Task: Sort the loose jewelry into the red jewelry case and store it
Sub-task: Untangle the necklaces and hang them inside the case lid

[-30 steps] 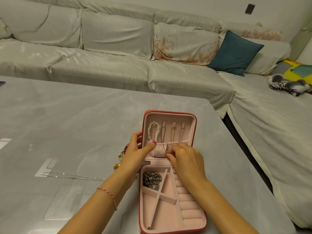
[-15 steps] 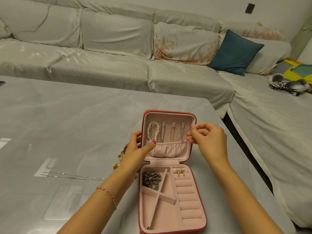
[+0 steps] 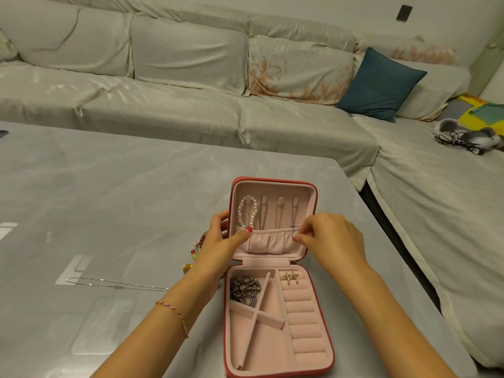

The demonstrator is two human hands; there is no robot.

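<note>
The red jewelry case (image 3: 313, 189) lies open on the grey table (image 3: 109, 186), its pink lid standing up. My left hand (image 3: 218, 241) grips the lid's left edge, thumb on the gathered pocket (image 3: 270, 241). My right hand (image 3: 327, 241) pinches a thin silver chain (image 3: 294, 227) at the pocket's right end, below the rightmost hook. A pearl bracelet (image 3: 246, 211) hangs on the left hook. In the base lie a dark metal chain (image 3: 244, 291) and sparkly earrings (image 3: 290, 278). A silver necklace (image 3: 117, 283) and a beaded bracelet (image 3: 196, 246) lie on the table to the left.
A covered sofa (image 3: 191, 105) runs behind the table, with a teal cushion (image 3: 379, 83) on it. The table's right edge is close to the case. Cables and soft items (image 3: 463, 137) lie on the sofa's right part. A small gold trinket (image 3: 187, 267) sits by my left wrist.
My right hand left the base's ring rolls, where earrings now lie, rose to the lid's right side, then came down slightly to the pocket's right end. My left hand stayed.
</note>
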